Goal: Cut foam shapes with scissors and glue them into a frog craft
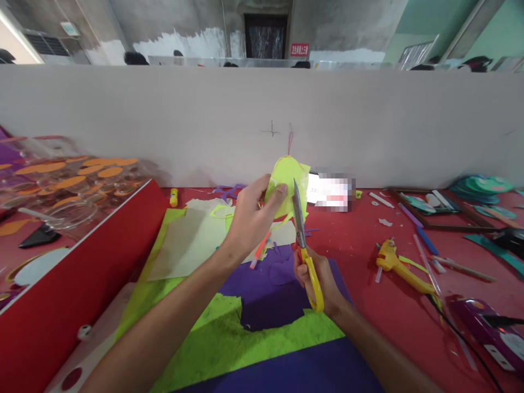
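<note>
My left hand (254,210) pinches a piece of yellow-green felt (285,170) with a rounded edge, held up above the table. A thin red cord loop (290,141) stands up from its top. In my right hand (321,275) are scissors (314,281) with yellow handles, blades pointing up. The blades lie against the right part of the yellow-green piece; whether they are parted is hard to tell. Below both hands lie purple sheets (270,314), a lime green felt sheet (196,341) and a pale sheet (180,245).
On the right of the red table are a yellow glue gun (403,267), a purple power strip (489,327), a wooden frame (462,222) and pens. A lit phone (327,191) leans at the white partition (204,120). A red divider (102,256) and a yellow glue stick (174,197) stand left.
</note>
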Motion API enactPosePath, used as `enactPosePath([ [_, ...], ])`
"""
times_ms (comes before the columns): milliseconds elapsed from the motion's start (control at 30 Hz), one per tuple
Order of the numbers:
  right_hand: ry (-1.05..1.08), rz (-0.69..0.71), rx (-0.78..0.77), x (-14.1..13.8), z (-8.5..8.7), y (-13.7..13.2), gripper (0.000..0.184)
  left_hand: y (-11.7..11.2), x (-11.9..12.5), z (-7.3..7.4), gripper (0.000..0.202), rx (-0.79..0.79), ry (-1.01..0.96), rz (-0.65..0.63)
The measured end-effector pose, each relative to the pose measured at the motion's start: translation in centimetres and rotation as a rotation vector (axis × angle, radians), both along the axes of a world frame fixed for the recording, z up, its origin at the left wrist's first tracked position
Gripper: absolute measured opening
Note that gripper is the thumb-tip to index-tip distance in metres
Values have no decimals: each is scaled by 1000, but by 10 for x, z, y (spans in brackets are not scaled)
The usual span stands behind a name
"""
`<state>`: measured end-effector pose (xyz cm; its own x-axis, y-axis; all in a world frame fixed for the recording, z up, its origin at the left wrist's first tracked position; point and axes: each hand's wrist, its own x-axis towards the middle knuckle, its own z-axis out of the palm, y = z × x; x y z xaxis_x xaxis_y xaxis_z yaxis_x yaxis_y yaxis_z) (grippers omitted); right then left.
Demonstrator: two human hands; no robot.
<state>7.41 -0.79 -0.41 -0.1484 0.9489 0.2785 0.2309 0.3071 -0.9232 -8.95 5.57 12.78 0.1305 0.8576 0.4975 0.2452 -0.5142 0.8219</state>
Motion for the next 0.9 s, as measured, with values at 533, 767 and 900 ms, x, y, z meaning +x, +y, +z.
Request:
enactPosePath([
  [533,81,59,23,0,-15,5,64,0,2,-2,32,10,18,-5],
  [767,319,91,-69,-10,-18,9,65,0,2,0,24,4,102,-27],
  [900,364,94,-107,-12,-14,8,64,-1,4,0,25,13,163,-38],
])
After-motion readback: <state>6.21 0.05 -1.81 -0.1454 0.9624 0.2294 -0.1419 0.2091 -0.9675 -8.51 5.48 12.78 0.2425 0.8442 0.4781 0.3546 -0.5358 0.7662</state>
